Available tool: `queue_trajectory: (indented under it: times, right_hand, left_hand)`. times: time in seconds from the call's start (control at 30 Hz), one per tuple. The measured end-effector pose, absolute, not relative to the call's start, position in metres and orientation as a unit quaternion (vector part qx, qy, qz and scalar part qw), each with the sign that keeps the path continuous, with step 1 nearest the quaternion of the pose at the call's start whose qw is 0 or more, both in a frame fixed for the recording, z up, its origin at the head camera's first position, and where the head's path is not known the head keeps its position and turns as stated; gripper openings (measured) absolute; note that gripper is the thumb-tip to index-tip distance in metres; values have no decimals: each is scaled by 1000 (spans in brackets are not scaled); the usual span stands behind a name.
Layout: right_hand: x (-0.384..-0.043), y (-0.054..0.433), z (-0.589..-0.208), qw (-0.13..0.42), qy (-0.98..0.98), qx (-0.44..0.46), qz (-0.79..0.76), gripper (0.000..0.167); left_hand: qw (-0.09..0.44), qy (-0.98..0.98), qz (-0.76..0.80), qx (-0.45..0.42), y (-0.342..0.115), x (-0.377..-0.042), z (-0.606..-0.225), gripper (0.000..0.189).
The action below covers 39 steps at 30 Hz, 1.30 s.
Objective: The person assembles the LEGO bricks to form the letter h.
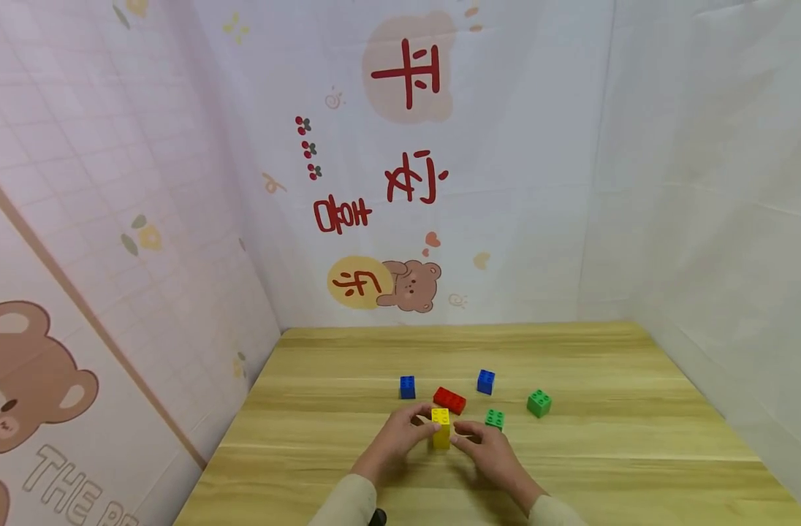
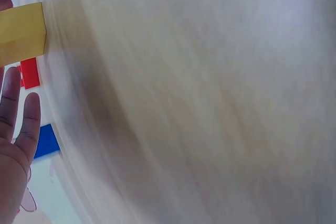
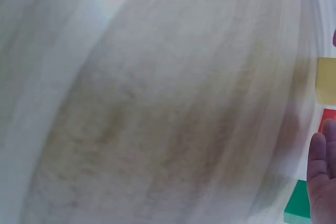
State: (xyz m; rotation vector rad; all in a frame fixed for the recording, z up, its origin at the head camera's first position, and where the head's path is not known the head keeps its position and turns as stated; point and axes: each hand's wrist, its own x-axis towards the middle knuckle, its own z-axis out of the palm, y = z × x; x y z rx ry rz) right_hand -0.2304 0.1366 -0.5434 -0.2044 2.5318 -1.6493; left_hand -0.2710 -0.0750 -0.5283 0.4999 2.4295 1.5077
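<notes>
A tall yellow toy block [image 1: 441, 437] with studs on top stands upright between the two hands. My left hand [image 1: 399, 436] pinches it from the left, thumb across the near side and index finger behind. In the left wrist view the block [image 2: 22, 32] shows beyond the left hand's [image 2: 16, 150] outstretched lower fingers. From the other side my right hand [image 1: 494, 454] comes close, its thumb and fingers parted and bent a little, fingertips just off the block's right face. A green brick [image 1: 495, 418] lies right behind the right hand, partly covered by it.
Behind the hands on the wooden table [image 1: 295, 438] lie a long red brick [image 1: 449, 400], a blue brick [image 1: 408, 387] at left, another blue brick [image 1: 485, 382] farther right and a second green brick [image 1: 539, 403]. Printed cloth walls [image 1: 519, 183] enclose the table.
</notes>
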Motion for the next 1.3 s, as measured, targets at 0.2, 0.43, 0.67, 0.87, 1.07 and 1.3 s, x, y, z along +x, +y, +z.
queue_trajectory:
  times: [0.2,0.43,0.67,0.87,1.07,1.3]
  right_hand:
    - [-229,138,-538,45,837,-51,-543,48]
    - [-230,139,-525,27,836,-26,-547,52]
    - [-234,143,-511,-4,829,-29,-559,46]
    - [-235,148,-506,-9,830,-16,-557,43]
    - [-236,156,-502,-28,830,-10,-556,44]
    - [-237,166,-502,-56,838,0,-543,39]
  left_hand:
    - [122,834,512,166,-85,-275,-531,33]
    - [116,841,506,152,-107,-281,-527,31]
    - [109,852,492,141,-135,-286,-522,41]
    - [116,855,486,136,-162,-294,-512,42]
    - [120,867,469,117,-182,-301,-500,39]
    - [106,877,461,85,-191,-303,-493,41]
